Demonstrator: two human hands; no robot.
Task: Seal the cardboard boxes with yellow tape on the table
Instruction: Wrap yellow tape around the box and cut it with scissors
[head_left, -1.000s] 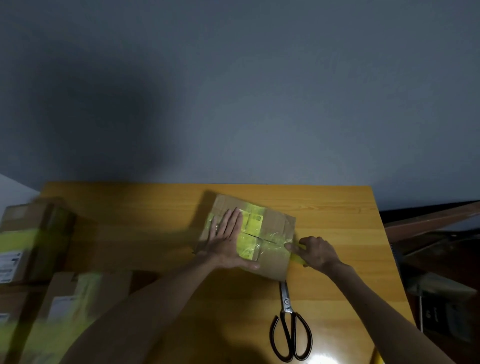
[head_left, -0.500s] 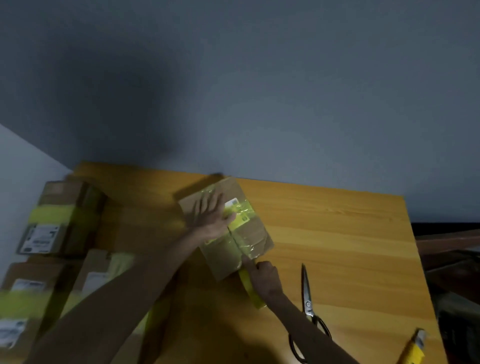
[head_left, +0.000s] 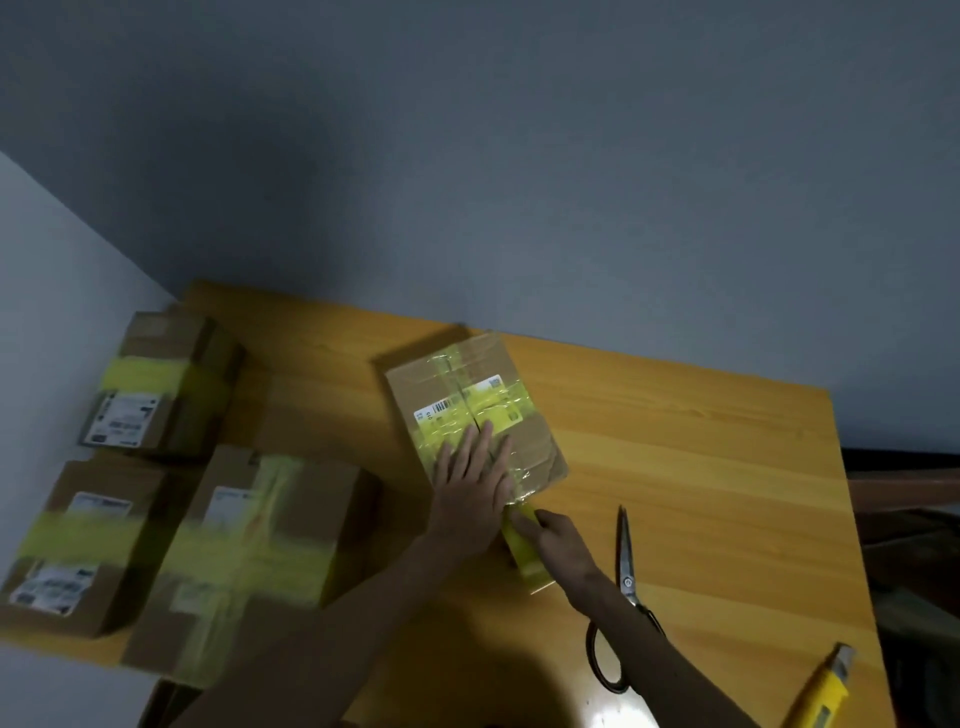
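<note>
Operator: How far along am I?

Annotator: Mostly there, I'd say. The taped boxes (head_left: 254, 551) well off to the left of your left hand (head_left: 475, 483) all wear yellow bands, three of them, and they look finished. They're blurred, so I can't vouch for every seam.

Operator: And the one I'm on?

Annotator: The open job is the cardboard box (head_left: 457, 384), under your left hand and stretching away from it, on the table (head_left: 701, 467). It already has tape across the label and along its length.

Operator: Hands?

Annotator: Your left hand is flat, fingers straight, pressing the strip onto the box's near end. Your right hand (head_left: 558, 538) is just beside it, nearer you, fingers curled and pinching the yellow tape (head_left: 527, 558) where it runs off the box's near corner.

Operator: What's left?

Annotator: My guess is you fold that tail over the edge, then cut it. The scissors (head_left: 626, 577) lie just right of your right forearm, untouched. The yellow knife (head_left: 821, 691) is further right, nearer you. I can't see the sides or underside of the box, so I can't say whether they're sealed.
</note>
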